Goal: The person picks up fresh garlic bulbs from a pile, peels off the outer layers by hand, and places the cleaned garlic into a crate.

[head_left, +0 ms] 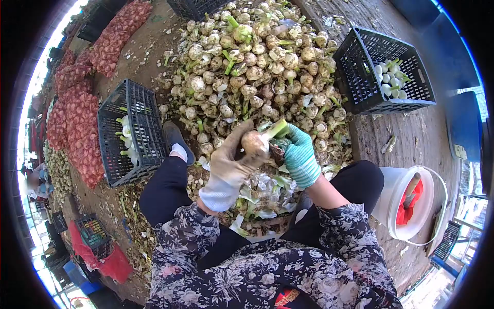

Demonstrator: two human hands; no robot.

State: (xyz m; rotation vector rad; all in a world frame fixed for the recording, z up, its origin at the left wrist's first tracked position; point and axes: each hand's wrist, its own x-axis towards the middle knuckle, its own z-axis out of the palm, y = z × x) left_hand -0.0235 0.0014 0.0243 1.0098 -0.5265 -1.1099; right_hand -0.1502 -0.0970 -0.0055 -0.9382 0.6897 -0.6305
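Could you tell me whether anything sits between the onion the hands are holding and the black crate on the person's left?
Nothing visible blocks it. The onion is held by the left hand and the right hand above the pile. Between it and the left crate lies only the person's low foot and scattered bulbs on the ground.

Dirt ground (pixel 411 139): onion heap (pixel 257 67), black crates (pixel 131 131) (two), bucket (pixel 396 195).

ahead: onion pile (pixel 257 67) | sides: crates (pixel 131 131), (pixel 383 69) | right: bucket (pixel 411 203)
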